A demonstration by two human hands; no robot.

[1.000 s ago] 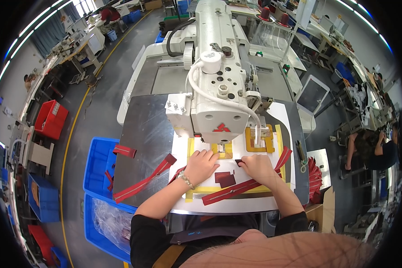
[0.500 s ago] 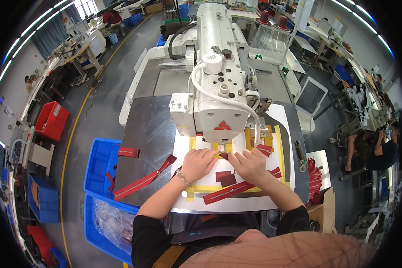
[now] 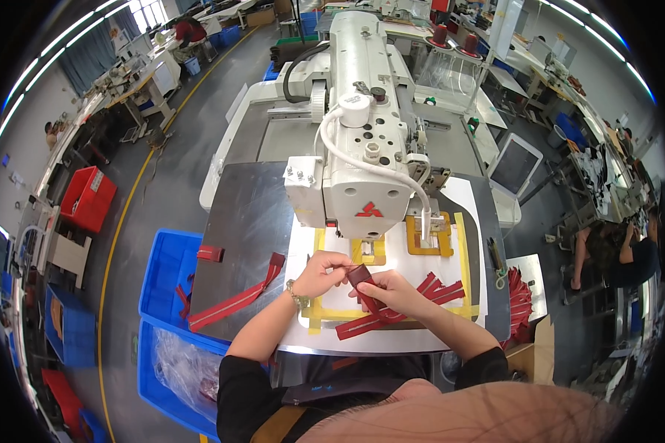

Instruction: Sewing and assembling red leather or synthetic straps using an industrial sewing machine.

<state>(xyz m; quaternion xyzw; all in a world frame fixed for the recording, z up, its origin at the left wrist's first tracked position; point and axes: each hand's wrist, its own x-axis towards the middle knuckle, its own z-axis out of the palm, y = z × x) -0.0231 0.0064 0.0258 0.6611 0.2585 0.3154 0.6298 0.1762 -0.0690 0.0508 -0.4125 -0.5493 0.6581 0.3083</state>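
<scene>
My right hand (image 3: 393, 292) is closed on a small dark red fabric piece (image 3: 360, 276) in front of the sewing machine head (image 3: 366, 196). At the upper left edge of that piece, the fingertips of my left hand (image 3: 322, 273) are pinched together. Just below my hands a red zipper strip (image 3: 358, 327) slants across the white sheet (image 3: 391, 342), partly covered by my right hand. Another red zipper strip (image 3: 233, 301) lies to the left, on the grey metal plate (image 3: 255, 199). Yellow clamp frames (image 3: 453, 244) sit beneath and beside the machine head.
A folded red strip (image 3: 210, 253) lies on the plate's left. Blue bins (image 3: 148, 288) stand left of the table. To the right are a bundle of red strips (image 3: 521, 299), a cardboard box (image 3: 543, 347) and a tilted screen (image 3: 515, 162). Another person (image 3: 632, 255) sits far right.
Both hands have drawn back toward me from the machine head, and the dark red piece now shows between them. The right yellow clamp frame has come into fuller view.
</scene>
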